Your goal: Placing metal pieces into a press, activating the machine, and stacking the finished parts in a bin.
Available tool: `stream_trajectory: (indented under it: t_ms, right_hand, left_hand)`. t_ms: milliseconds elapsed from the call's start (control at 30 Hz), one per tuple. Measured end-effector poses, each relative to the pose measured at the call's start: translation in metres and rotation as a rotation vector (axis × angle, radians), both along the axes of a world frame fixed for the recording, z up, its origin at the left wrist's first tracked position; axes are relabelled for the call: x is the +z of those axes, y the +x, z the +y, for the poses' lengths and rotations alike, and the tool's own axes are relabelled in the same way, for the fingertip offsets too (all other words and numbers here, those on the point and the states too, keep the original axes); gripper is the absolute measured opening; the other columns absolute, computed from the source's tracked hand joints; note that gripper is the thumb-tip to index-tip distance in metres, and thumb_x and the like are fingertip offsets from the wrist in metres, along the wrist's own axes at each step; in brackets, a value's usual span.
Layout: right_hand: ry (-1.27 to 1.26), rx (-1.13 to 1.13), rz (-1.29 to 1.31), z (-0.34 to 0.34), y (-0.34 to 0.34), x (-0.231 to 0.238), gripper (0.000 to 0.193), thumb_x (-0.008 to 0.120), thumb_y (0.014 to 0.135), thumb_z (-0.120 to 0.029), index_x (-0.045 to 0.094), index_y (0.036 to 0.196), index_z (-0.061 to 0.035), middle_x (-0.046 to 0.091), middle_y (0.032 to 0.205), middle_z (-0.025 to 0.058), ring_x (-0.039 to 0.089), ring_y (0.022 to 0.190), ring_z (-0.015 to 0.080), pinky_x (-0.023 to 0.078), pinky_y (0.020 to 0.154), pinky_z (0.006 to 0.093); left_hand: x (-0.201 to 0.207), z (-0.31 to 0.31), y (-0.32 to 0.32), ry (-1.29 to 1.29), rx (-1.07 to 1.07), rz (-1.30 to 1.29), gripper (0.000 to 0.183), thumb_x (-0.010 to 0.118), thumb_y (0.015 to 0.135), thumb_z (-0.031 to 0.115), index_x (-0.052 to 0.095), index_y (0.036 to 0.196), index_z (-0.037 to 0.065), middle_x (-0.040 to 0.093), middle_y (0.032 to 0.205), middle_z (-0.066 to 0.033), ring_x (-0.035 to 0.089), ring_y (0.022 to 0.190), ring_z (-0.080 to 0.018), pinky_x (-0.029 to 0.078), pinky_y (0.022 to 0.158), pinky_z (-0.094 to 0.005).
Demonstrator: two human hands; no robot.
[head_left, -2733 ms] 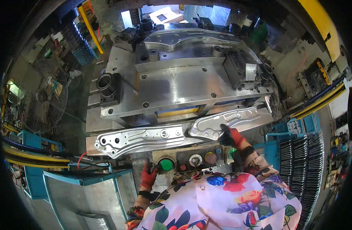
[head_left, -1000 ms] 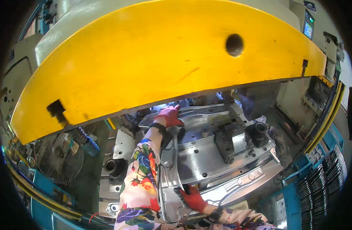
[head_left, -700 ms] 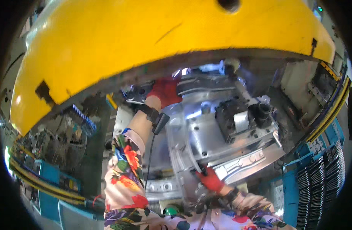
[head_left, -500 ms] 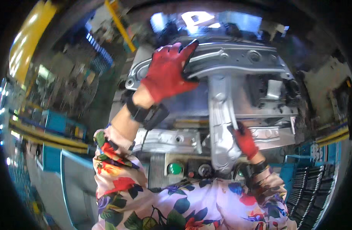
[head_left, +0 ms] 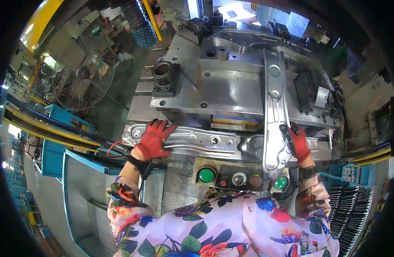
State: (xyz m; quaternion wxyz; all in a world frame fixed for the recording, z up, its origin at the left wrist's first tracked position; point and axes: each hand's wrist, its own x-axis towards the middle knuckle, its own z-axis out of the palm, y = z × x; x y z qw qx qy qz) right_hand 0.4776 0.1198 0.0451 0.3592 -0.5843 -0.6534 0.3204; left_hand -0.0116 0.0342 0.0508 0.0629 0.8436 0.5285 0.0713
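- Right hand (head_left: 298,143), red-gloved, was wrapped around the lower part of a long stamped metal panel (head_left: 274,107) standing near-vertical at right of centre; fingers closed on its right edge.
- That panel ran from the die block's upper area down to the control box; its bottom end overlapped the button row.
- Left hand (head_left: 154,139), also red-gloved, lay flat with fingers spread on the left end of a second stamped panel (head_left: 197,141), which lay crosswise along the front ledge of the die, lower centre.
- Handling judgement: thin pressed steel, stiff along the ribs but likely whippy end to end; light enough for one hand, awkward by length. Trimmed edges probably sharp, surface possibly oily, hence gloves. Best grip looked like the flanged edge near one end, clear of the punched holes.
- The two panels crossed near the right hand; whether they touched there couldn't be told from this view.
- Around: grey die block (head_left: 222,85) filled the centre, a cylindrical guide bushing (head_left: 162,73) at its upper left, fixtures at the right.
- Green buttons (head_left: 206,175) and (head_left: 281,183) sat just below the panels on the control box.
- Pedestal fan (head_left: 83,77) upper left, blue guarding (head_left: 77,171) lower left, racked parts (head_left: 355,210) lower right.
- In the way: die fixtures beside the upright panel, and the crosswise panel under it.
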Motion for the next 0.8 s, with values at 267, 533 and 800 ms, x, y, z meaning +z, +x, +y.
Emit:
stream_trajectory:
  t_ms: [267, 533, 800]
  right_hand:
    - [-0.127, 0.069, 0.703, -0.015, -0.029, 0.019, 0.021, 0.053, 0.085, -0.009, 0.056, 0.102, 0.0039, 0.061, 0.098, 0.0080, 0.059, 0.083, 0.0140, 0.046, 0.074, 0.0256]
    - [0.162, -0.172, 0.530, 0.122, -0.082, 0.071, 0.022, 0.047, 0.084, -0.014, 0.057, 0.102, -0.0045, 0.059, 0.088, 0.0080, 0.059, 0.078, 0.0205, 0.045, 0.067, 0.0308]
    - [0.460, -0.398, 0.050, 0.298, -0.088, 0.047, 0.023, 0.044, 0.085, -0.023, 0.058, 0.096, -0.0083, 0.058, 0.072, 0.0064, 0.058, 0.067, 0.0220, 0.044, 0.059, 0.0344]
  left_hand:
    - [-0.033, 0.011, 0.003, -0.035, 0.031, 0.093, 0.094, 0.073, 0.051, 0.048, 0.036, 0.130, 0.013, 0.039, 0.125, -0.0227, 0.033, 0.118, -0.0399, 0.023, 0.099, -0.0501]
    - [-0.028, -0.010, 0.014, 0.146, 0.109, 0.012, 0.085, 0.072, 0.054, 0.046, 0.041, 0.125, 0.011, 0.041, 0.123, -0.0206, 0.036, 0.117, -0.0371, 0.025, 0.099, -0.0509]
    - [-0.038, -0.052, 0.027, 0.311, 0.204, -0.214, 0.067, 0.067, 0.063, 0.032, 0.044, 0.121, 0.007, 0.046, 0.119, -0.0182, 0.043, 0.109, -0.0372, 0.033, 0.091, -0.0506]
